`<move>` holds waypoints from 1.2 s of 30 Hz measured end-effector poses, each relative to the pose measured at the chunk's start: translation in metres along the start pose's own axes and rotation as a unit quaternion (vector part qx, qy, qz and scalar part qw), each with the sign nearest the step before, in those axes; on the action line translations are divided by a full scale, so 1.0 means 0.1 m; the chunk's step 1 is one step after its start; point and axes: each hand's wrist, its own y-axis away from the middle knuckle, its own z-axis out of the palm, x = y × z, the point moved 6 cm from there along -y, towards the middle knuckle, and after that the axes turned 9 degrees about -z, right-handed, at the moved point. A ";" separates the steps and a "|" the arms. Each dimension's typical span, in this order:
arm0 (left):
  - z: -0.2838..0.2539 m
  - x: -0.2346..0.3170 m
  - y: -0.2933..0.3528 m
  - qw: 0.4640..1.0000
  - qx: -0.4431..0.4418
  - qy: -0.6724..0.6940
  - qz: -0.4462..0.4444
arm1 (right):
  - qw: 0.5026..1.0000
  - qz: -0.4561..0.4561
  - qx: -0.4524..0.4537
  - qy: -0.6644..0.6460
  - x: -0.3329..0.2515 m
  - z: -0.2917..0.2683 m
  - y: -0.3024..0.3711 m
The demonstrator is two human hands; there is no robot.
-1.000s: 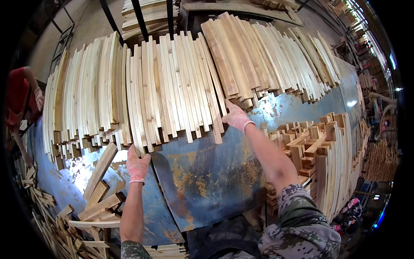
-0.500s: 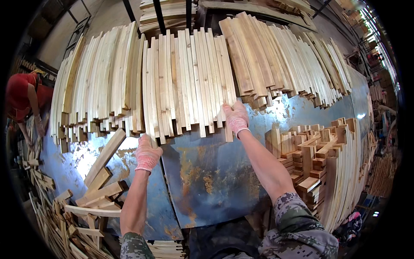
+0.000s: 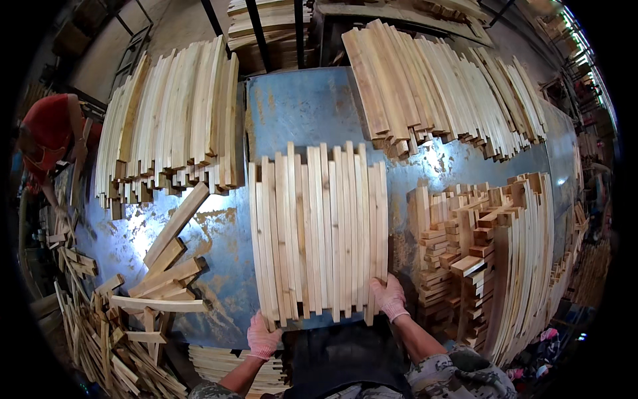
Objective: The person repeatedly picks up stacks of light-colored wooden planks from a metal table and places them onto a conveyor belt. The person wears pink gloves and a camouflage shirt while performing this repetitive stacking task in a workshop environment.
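A row of long, pale wooden strips (image 3: 319, 226) lies side by side at the near edge of the blue metal table (image 3: 299, 100), with uneven ends toward me. My left hand (image 3: 264, 336), in a pinkish knit glove, is closed on the near left corner of this row. At the near right corner, my right hand (image 3: 390, 296) in a matching glove grips the outermost strips. The two hands press the row from its sides. Fingertips on both hands are partly hidden by the wood.
Far left stands a stack of strips (image 3: 169, 113); another stack (image 3: 438, 93) is far right. Shorter blocks and boards (image 3: 478, 246) are piled at the right. Loose offcuts (image 3: 166, 266) lie at the left above a heap of scraps (image 3: 100, 352). A person in red (image 3: 56, 133) bends at the left.
Both hands have drawn the middle row of strips toward me, from the far part of the table to its near edge. Blue tabletop now shows where the row was.
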 end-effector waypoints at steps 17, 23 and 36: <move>-0.40 1.29 -1.20 0.968 0.005 0.240 0.072 | 0.987 0.077 0.064 0.126 -0.01 -0.03 -1.01; -0.32 1.24 -1.51 0.887 -0.177 0.423 -0.055 | 0.987 0.045 0.097 0.124 -0.14 -0.06 -0.91; -0.27 0.89 -0.28 0.879 -0.107 0.464 -0.022 | 0.994 -0.009 0.079 0.080 0.24 -0.03 -0.68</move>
